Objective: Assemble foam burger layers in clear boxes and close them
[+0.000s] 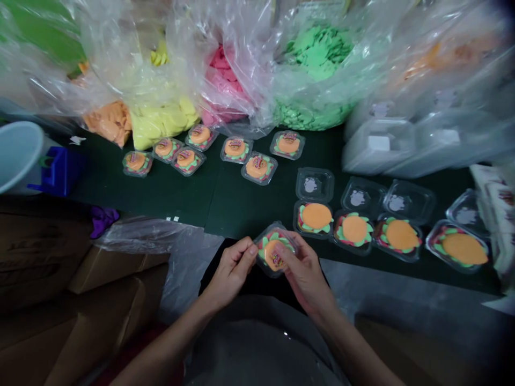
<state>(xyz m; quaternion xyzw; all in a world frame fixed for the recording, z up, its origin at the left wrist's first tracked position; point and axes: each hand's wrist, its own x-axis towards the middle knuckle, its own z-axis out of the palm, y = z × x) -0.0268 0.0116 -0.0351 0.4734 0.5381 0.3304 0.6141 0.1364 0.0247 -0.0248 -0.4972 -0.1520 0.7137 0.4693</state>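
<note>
Between my hands, just off the table's front edge, is a clear plastic clamshell box with a burger-shaped foam piece inside and a printed label on its lid. My left hand pinches the box's left edge between thumb and fingers. My right hand grips the right side, its thumb pressed on the lid by the label. To the right, an open clamshell box holds an orange bun round over green and red layers. Several similar open boxes, one of them a nearby open box, stand in the same row, lids tipped back.
Several closed, labelled boxes lie farther back. Behind them, plastic bags hold yellow pieces, pink pieces and green pieces. Stacked empty clamshells stand right; a blue tape dispenser and pale bucket left.
</note>
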